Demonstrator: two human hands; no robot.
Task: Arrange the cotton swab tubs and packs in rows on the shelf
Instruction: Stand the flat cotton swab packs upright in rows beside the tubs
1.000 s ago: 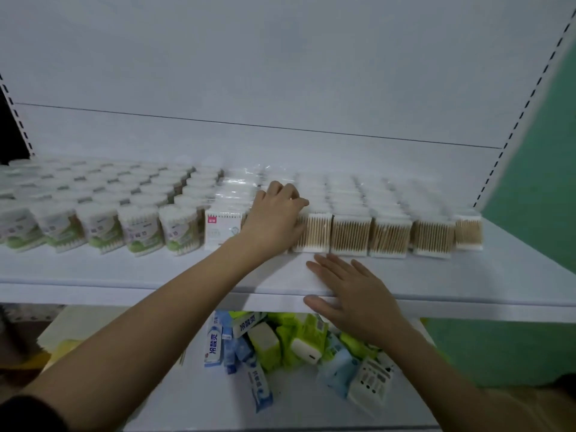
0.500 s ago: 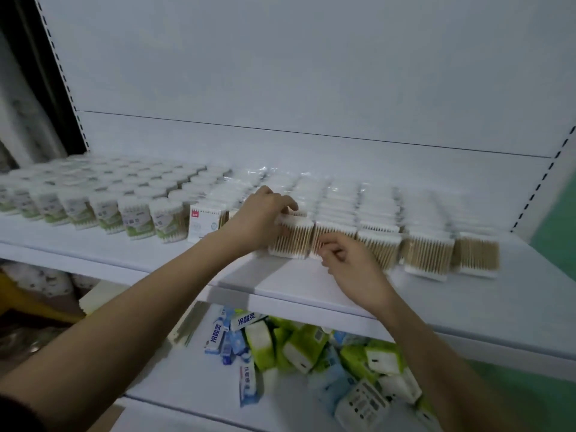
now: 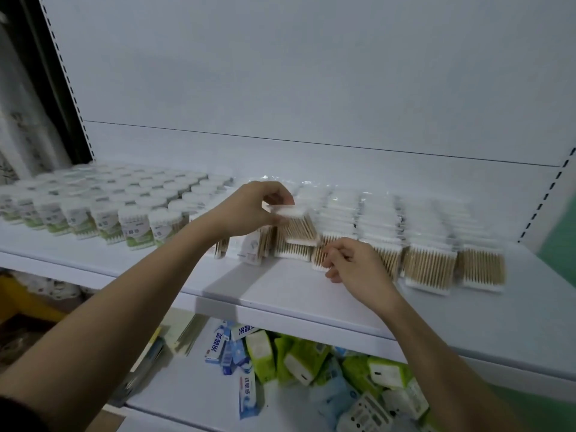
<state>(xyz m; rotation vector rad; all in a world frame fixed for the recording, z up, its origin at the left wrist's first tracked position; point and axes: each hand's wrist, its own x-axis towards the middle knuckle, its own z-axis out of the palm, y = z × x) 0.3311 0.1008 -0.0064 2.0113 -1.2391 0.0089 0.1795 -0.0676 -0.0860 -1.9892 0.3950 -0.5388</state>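
Head view: left hand (image 3: 246,210) pinches a lifted cotton swab pack (image 3: 294,224) above the shelf (image 3: 280,285) front row; right hand (image 3: 352,265), fingers curled, pinches a neighbouring pack (image 3: 319,260). Next, probably, seat it squarely in line.

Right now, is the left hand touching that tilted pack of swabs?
Touching. The head view shows the left hand pinching the lifted swab pack by its white top edge.

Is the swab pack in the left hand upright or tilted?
Tilted: the left hand holds the swab pack lifted, slanting.
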